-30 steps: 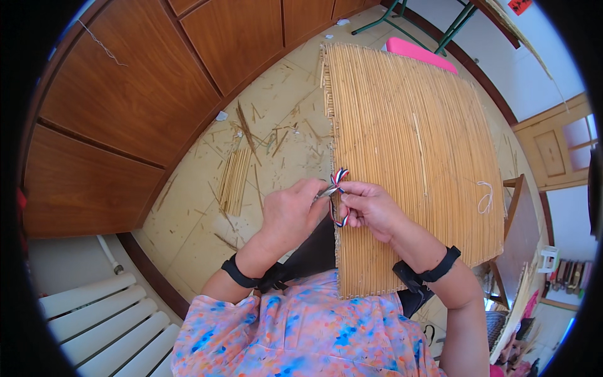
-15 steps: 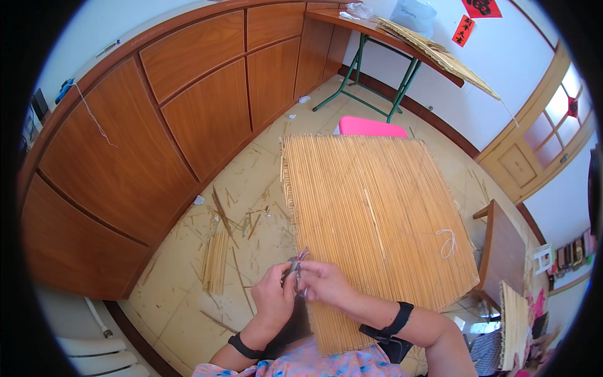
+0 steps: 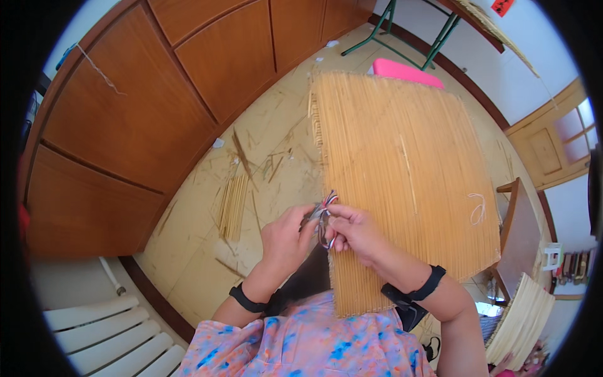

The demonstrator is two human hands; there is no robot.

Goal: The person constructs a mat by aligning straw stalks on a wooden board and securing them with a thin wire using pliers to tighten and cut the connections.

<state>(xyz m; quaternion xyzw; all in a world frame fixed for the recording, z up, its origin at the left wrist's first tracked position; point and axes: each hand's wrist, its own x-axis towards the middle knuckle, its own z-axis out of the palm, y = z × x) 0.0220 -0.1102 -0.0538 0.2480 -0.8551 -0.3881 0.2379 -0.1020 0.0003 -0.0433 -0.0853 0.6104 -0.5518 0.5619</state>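
A large mat of thin straw-coloured reeds (image 3: 402, 169) lies in front of me, running from my lap to the far floor. At its left edge both hands meet on a small twist of red, white and blue cord (image 3: 326, 204). My left hand (image 3: 286, 235) pinches the cord from the left. My right hand (image 3: 355, 232) grips it from the right, resting on the mat's edge. A black band circles each wrist. Where the cord joins the mat is hidden by my fingers.
A bundle of loose reeds (image 3: 232, 207) and scattered stalks lie on the tan floor to the left. Brown wooden cabinets (image 3: 157, 107) line the wall beyond. A pink cushion (image 3: 405, 70) sits past the mat, a green-legged table (image 3: 389, 25) behind it. White slats (image 3: 94, 333) are lower left.
The view has swung up and then down again. Both hands stay together on the cord at the mat's left edge.
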